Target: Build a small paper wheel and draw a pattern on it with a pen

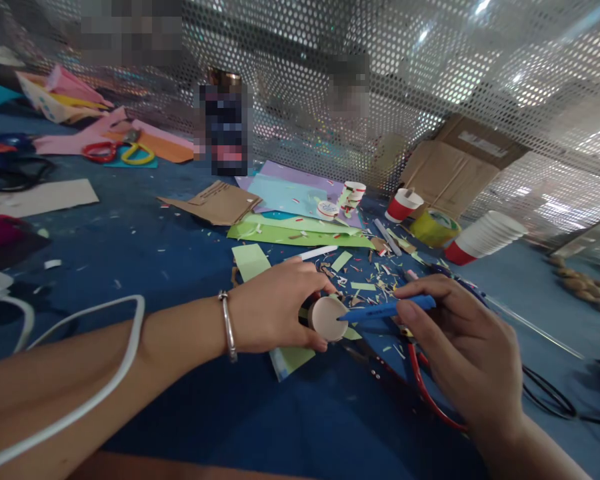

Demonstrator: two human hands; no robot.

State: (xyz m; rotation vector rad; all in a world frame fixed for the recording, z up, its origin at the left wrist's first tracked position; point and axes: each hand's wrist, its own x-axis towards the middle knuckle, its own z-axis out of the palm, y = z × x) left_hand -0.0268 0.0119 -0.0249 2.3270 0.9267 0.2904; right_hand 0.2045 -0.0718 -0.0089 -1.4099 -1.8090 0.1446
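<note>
My left hand [280,307] is closed around a small cut paper cup piece [330,319], its round pale face turned toward me. A notch or dark gap shows at the right of that face. In my right hand [470,347], a slim blue pen [380,310] is pinched between thumb and fingers. Its tip points left and meets the right side of the round face; whether it touches cannot be made out. Below the pen lie red-handled scissors [425,380], partly hidden by my right hand. Pale green paper strips [253,262] lie around my left hand.
Paper scraps [365,273] litter the middle. Behind are coloured sheets [290,190], a decorated cup [353,195], a red cup [403,205], yellow-green tape [434,227] and stacked cups [487,237]. A white cable [135,333] crosses my left forearm. More scissors [120,152] lie far left.
</note>
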